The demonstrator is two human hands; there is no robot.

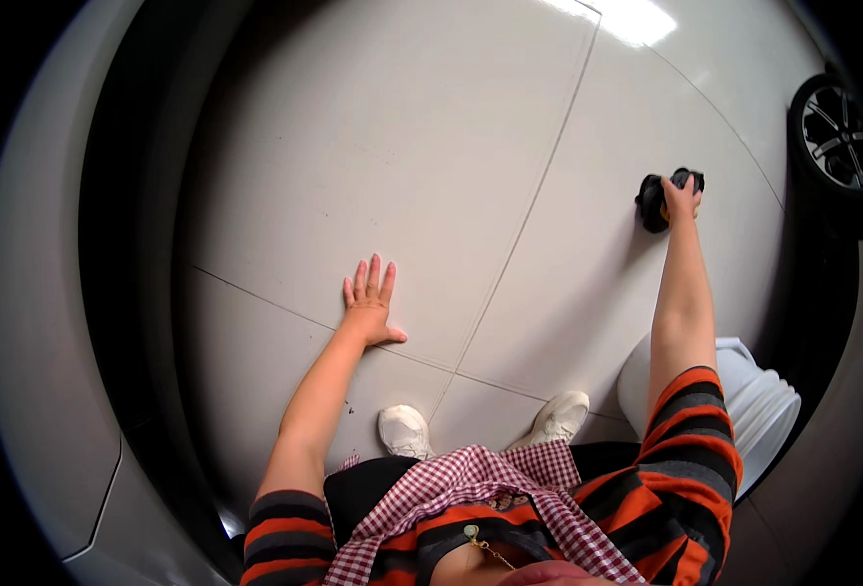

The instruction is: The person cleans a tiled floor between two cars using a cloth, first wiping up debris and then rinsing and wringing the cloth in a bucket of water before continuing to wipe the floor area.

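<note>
My left hand (368, 311) is stretched out over the pale tiled floor (431, 195) with its fingers spread, holding nothing. Whether its palm touches the tile I cannot tell. Farther out on the right, my right hand (683, 200) grips a black crumpled bundle (651, 202). A bit of yellow shows beside the fingers; the bundle's exact kind is not clear. A shadow falls on the floor below it.
A white plastic bucket (763, 410) with a ridged rim is beside my right arm, partly hidden by it. A car wheel (837, 135) stands at the far right. Grey car bodywork (41, 322) runs along the left. My white shoes (405, 430) are on the floor.
</note>
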